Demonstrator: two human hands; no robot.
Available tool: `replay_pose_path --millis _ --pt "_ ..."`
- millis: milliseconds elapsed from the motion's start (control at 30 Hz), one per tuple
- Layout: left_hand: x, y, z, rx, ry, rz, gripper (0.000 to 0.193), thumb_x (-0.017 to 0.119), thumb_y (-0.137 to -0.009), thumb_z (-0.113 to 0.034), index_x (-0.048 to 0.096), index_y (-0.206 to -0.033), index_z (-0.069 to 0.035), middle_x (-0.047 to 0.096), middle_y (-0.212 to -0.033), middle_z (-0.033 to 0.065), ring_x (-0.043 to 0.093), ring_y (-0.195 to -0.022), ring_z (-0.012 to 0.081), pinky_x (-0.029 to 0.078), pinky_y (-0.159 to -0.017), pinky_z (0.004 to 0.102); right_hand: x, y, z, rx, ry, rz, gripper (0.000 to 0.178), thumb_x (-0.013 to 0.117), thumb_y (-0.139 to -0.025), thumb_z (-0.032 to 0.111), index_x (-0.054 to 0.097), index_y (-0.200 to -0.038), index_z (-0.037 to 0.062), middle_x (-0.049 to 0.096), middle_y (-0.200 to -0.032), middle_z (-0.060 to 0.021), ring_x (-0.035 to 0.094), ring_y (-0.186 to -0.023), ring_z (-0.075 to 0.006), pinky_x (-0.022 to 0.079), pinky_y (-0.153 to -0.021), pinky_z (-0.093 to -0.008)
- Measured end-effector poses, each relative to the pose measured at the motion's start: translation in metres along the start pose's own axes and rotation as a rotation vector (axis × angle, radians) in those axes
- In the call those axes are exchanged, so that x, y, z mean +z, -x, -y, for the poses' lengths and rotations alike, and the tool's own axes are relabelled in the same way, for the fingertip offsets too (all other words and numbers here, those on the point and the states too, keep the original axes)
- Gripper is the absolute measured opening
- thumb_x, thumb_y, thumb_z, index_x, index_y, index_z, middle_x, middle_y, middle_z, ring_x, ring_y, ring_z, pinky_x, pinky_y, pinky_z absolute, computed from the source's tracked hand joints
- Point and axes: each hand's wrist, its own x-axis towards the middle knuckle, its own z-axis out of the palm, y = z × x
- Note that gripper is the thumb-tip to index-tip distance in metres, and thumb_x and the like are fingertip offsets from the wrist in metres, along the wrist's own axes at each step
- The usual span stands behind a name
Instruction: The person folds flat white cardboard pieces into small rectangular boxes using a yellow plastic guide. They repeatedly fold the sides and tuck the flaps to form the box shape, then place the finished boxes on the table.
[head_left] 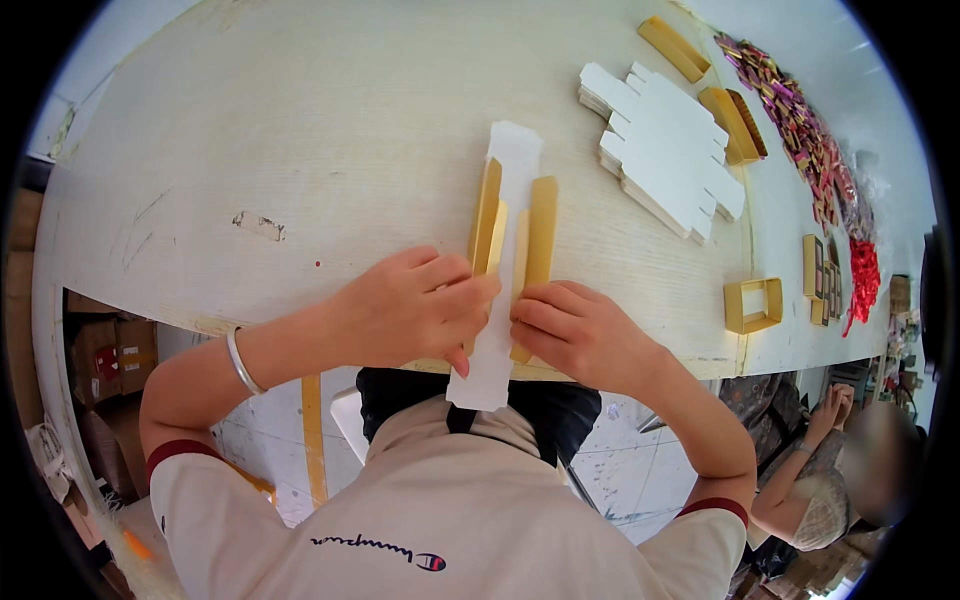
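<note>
In front of me at the table's near edge lies a cardboard box blank (514, 160), white inside and gold outside. Its long side walls are folded partly up, with the white base strip between them. My left hand (420, 308) is closed on the left gold wall, fingers bent and thumb pointing down toward the strip's near end. The right gold wall is pinched by my right hand (580, 330), its fingertips curled at the lower part. The strip's near end overhangs the table edge above my lap.
A stack of flat white blanks (665, 150) lies at the back right. Near it are folded gold boxes (675, 48) and an open gold frame (752, 306). Small purple and gold pieces (790, 110) and red shreds (862, 285) cover the far right. Another person (810, 490) sits at right.
</note>
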Motion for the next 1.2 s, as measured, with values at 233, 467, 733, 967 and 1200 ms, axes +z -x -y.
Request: replay_pose_path --millis 233,467,733,967,1200 --pt "-0.001 0.007 0.010 -0.031 0.432 0.158 0.026 0.073 -0.073 -0.026 0.058 -0.085 -0.009 0.058 -0.097 0.0022 0.058 -0.081 0.0181 0.050 -0.064 0.0297 -0.002 -0.003 0.002 0.063 -0.094 -0.044 0.019 0.070 -0.073 0.010 0.059 -0.084 0.0008 0.055 -0.094 -0.0091 0.056 -0.101 -0.0256 0.050 -0.082 -0.0339" --pt "0.007 0.005 0.005 -0.162 0.461 0.105 0.019 0.072 -0.074 -0.012 0.056 -0.083 -0.006 0.057 -0.082 0.0045 0.059 -0.074 0.0222 0.049 -0.061 0.0325 0.009 -0.006 0.005 0.197 -0.201 -0.125 0.017 0.070 -0.074 0.010 0.056 -0.077 0.0018 0.055 -0.089 -0.0081 0.056 -0.096 -0.0256 0.049 -0.077 -0.0344" --pt "0.023 0.000 -0.018 -0.399 0.459 -0.122 0.017 0.076 -0.071 -0.006 0.062 -0.080 -0.004 0.059 -0.074 0.0063 0.056 -0.063 0.0231 0.045 -0.051 0.0330 0.006 -0.020 0.010 0.201 -0.131 0.009 0.011 0.068 -0.075 0.008 0.058 -0.072 0.0034 0.050 -0.080 -0.0064 0.051 -0.082 -0.0219 0.046 -0.069 -0.0333" --pt "0.021 -0.001 -0.022 -0.361 0.433 -0.094 0.015 0.075 -0.071 -0.005 0.064 -0.080 -0.003 0.058 -0.072 0.0062 0.055 -0.060 0.0229 0.044 -0.050 0.0329 0.004 -0.023 0.009 0.214 -0.115 0.112 0.011 0.067 -0.074 0.009 0.058 -0.071 0.0029 0.049 -0.079 -0.0055 0.050 -0.084 -0.0211 0.048 -0.069 -0.0286" --pt "0.025 0.000 -0.024 -0.411 0.425 -0.122 0.013 0.073 -0.069 -0.002 0.065 -0.079 -0.006 0.055 -0.068 0.0036 0.053 -0.056 0.0206 0.042 -0.047 0.0317 -0.007 -0.014 0.026 0.270 -0.019 -0.166 0.017 0.068 -0.077 0.013 0.063 -0.091 0.0037 0.059 -0.116 -0.0120 0.054 -0.114 -0.0271 0.048 -0.092 -0.0387"
